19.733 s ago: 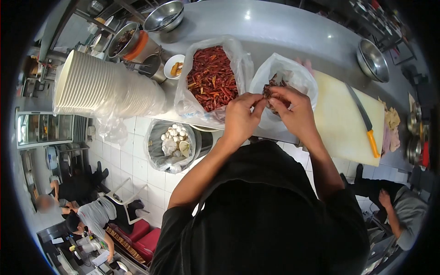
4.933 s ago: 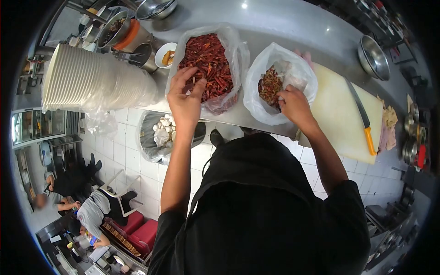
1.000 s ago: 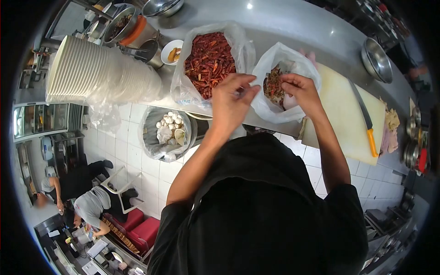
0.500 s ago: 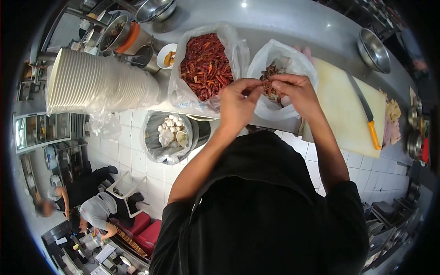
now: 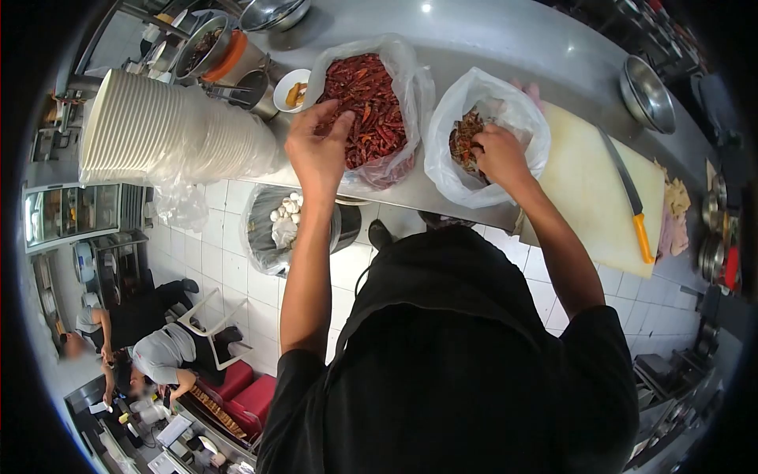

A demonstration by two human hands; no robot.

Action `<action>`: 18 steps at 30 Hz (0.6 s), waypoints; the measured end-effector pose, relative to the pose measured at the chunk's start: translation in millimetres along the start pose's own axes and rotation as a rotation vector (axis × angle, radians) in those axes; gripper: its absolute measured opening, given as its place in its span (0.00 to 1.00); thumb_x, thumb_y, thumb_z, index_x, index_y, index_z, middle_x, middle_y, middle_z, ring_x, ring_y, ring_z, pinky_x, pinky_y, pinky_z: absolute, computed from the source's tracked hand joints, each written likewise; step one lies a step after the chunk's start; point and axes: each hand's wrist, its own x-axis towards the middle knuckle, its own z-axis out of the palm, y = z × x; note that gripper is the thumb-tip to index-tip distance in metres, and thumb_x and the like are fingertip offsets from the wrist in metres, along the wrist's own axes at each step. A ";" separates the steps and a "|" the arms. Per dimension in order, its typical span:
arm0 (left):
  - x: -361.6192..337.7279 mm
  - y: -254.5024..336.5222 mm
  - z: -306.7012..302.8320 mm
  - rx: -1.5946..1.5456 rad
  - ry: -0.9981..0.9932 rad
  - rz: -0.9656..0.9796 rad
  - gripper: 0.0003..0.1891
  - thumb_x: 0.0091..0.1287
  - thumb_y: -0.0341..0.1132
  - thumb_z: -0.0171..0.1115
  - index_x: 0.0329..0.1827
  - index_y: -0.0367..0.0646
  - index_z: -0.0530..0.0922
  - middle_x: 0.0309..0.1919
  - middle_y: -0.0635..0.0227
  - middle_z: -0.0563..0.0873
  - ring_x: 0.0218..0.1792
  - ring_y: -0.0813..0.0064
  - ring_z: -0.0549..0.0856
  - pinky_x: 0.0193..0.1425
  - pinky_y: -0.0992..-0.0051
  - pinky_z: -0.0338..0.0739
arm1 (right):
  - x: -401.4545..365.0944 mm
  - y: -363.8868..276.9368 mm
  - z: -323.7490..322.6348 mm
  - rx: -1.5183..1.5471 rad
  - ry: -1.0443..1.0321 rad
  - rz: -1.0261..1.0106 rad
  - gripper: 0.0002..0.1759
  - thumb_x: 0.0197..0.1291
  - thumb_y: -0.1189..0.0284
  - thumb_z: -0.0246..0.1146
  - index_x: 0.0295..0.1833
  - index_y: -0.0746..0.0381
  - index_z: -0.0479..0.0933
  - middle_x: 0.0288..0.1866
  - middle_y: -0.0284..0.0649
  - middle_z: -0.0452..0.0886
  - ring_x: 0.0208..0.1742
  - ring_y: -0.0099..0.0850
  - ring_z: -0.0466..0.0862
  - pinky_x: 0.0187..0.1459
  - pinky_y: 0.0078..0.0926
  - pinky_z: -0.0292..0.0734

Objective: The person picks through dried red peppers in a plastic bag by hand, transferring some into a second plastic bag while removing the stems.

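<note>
Over the left edge of a clear bag of dried red chilies (image 5: 371, 110) is my left hand (image 5: 320, 146), its thumb and fingers apart with nothing visible between them. My right hand (image 5: 499, 154) reaches into a white plastic bag (image 5: 450, 186) to the right, fingers bent down at the dried pieces (image 5: 466, 138) inside. Its fingertips are partly hidden, and what they hold, if anything, is too small to make out. Both bags stand open on the metal counter.
A cutting board (image 5: 584, 174) with a yellow-handled knife (image 5: 641, 237) lies right, below a metal bowl (image 5: 647, 93). Stacked white containers (image 5: 134, 134) and a small white bowl (image 5: 290, 83) stand left. Below is a lined bin (image 5: 257, 229). Two people (image 5: 166, 351) are at lower left.
My hands were together over the white bag. The left has moved left to the chilies and opened; the right has lowered into the white bag.
</note>
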 end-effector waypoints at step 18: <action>-66.1 75.6 69.8 -0.255 -0.437 0.132 0.12 0.58 0.26 0.73 0.46 0.39 0.87 0.41 0.58 0.88 0.38 0.61 0.88 0.40 0.67 0.82 | -25.2 -17.9 -57.9 1.456 -0.054 0.524 0.10 0.63 0.74 0.70 0.46 0.70 0.85 0.31 0.32 0.82 0.29 0.19 0.74 0.32 0.18 0.67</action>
